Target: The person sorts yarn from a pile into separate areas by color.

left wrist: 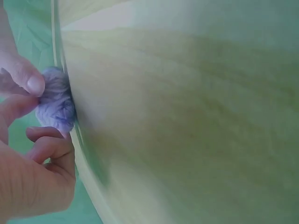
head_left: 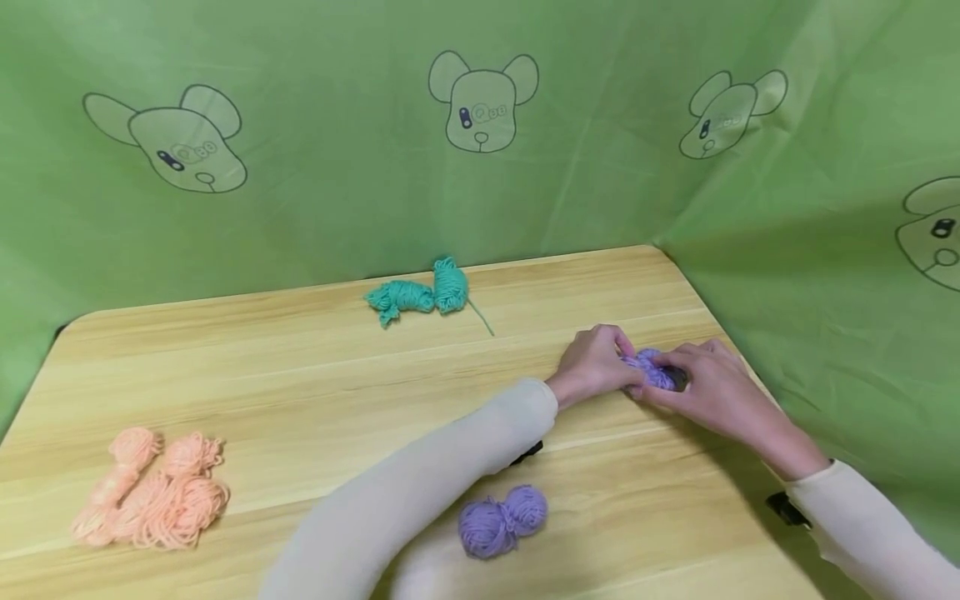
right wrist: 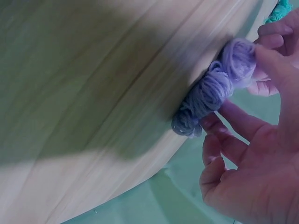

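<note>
At the table's right side, both hands hold one small skein of purple yarn (head_left: pixel 651 367). My left hand (head_left: pixel 596 362) pinches its left end between thumb and fingers. From the other side, my right hand (head_left: pixel 714 387) grips the skein with thumb and fingertips. In the right wrist view, the purple yarn (right wrist: pixel 208 93) shows a rounded ball at one end and looser loops toward the other, lying close over the wood. The left wrist view has the yarn (left wrist: pixel 57 105) between the fingertips of both hands, part of it covered by them.
Another purple yarn bundle (head_left: pixel 489 527) lies near the front, beside the left sleeve. Two teal yarn bundles (head_left: pixel 450 287) sit at the back edge, one with a loose strand. Peach yarn bundles (head_left: pixel 180 504) are grouped at the left. Green cloth (head_left: pixel 337 167) walls the wooden table (head_left: pixel 300 375).
</note>
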`<state>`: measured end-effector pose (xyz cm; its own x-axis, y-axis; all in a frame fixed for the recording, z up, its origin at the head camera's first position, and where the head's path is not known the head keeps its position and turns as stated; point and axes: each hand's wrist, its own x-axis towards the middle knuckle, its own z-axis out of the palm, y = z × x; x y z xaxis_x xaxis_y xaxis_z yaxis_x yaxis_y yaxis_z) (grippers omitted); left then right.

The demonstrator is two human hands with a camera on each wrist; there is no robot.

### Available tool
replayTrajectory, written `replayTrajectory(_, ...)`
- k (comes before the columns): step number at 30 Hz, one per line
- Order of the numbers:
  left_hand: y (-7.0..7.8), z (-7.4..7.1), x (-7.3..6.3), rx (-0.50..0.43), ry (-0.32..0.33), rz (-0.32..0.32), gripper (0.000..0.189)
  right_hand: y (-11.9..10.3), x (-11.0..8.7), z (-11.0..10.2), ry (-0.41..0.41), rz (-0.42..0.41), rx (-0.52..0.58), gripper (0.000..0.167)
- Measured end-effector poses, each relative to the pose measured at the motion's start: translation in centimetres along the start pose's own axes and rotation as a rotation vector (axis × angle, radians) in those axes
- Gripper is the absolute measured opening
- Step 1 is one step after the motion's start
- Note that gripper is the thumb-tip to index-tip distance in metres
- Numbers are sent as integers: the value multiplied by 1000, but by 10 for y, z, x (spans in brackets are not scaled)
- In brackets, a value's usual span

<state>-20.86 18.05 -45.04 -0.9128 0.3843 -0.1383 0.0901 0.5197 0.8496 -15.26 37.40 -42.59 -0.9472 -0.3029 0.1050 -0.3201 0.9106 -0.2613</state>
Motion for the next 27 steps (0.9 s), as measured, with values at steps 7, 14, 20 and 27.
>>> replayTrajectory(7, -6, -18, -14, -67, -23, 47, 40, -2, 3, 3, 29, 0, -1, 57)
replayTrajectory(14, -14, -23, -16, -163, -66, 78, 34, 0, 4, 5, 49, -4, 5, 54)
replayTrajectory(20, -20, -26, -19, -254, -77, 94, 29, 1, 3, 8, 94, -29, 5, 48)
replayTrajectory(27, -26, -46, -31, -357, -79, 103, 33, -1, 4, 8, 79, -2, 12, 50)
